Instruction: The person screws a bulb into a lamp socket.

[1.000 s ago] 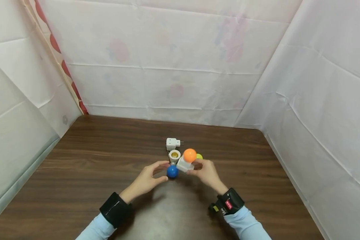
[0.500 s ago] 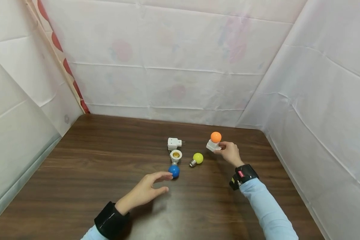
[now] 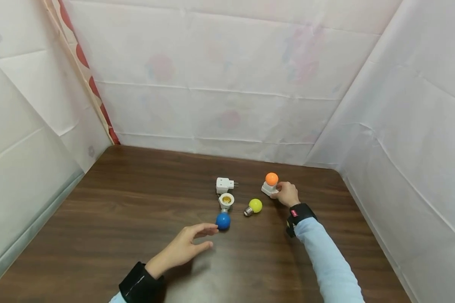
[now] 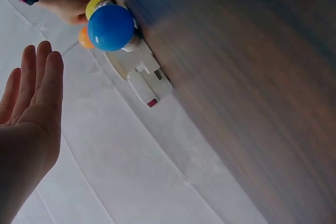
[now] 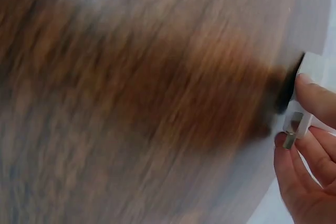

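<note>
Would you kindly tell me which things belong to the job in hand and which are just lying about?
Likely the job:
white base, held by the right hand
orange bulb, on it

Apparently lying about:
blue bulb, near the left hand
yellow bulb
empty socket
plug adapter

the blue bulb (image 4: 111, 28) has a smooth, glossy shell; the orange bulb (image 3: 271, 179) and the yellow bulb (image 3: 255, 205) are likewise smooth, the latter with a metal screw cap (image 3: 248, 211). the white base (image 3: 267, 189), the lamp holder (image 3: 226, 200) and the plug adapter (image 3: 224, 185) appear to be smooth plastic, the last fitted with metal prongs (image 3: 236, 183). the counter (image 3: 155, 189) has a wood-grain finish with a soft sheen, the sleeve (image 3: 327, 259) is matt cloth, and the backdrop (image 3: 227, 63) is creased sheeting.
</note>
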Demonstrator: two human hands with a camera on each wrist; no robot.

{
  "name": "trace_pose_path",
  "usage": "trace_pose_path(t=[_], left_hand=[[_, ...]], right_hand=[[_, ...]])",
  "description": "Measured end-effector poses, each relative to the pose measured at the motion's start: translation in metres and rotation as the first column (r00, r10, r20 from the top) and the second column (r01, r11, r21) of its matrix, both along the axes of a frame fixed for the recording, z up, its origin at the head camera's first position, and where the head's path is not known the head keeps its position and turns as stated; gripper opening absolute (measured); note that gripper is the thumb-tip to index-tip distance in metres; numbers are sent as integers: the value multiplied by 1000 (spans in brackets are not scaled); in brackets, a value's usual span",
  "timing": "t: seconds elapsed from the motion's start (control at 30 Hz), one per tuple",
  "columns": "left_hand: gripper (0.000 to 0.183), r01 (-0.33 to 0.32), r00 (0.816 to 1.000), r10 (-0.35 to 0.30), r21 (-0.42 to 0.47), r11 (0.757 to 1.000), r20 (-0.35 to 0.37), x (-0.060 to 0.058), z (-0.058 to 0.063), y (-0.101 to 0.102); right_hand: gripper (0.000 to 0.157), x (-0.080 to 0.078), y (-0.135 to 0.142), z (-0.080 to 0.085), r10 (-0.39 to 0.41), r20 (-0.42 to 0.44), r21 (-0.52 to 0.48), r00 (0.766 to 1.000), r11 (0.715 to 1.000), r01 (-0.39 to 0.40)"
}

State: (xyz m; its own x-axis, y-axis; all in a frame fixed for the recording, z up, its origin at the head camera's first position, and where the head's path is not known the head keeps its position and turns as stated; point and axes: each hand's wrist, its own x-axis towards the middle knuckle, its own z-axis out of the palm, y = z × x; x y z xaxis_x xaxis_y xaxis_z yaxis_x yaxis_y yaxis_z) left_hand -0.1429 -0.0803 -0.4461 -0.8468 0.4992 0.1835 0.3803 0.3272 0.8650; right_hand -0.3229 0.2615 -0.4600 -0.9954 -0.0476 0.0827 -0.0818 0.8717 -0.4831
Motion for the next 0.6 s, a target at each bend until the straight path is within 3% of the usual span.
trace_pose_path(t=[0.3, 0.6], left_hand=[[38, 11, 1000, -11, 25, 1000, 23, -1, -2, 2], [37, 18, 999, -19, 32, 999, 28, 0, 0, 2]], right_hand=[[41, -9, -14, 3, 58, 39, 2, 998, 998, -59], [43, -4, -16, 0, 39, 35, -16, 999, 999, -39]])
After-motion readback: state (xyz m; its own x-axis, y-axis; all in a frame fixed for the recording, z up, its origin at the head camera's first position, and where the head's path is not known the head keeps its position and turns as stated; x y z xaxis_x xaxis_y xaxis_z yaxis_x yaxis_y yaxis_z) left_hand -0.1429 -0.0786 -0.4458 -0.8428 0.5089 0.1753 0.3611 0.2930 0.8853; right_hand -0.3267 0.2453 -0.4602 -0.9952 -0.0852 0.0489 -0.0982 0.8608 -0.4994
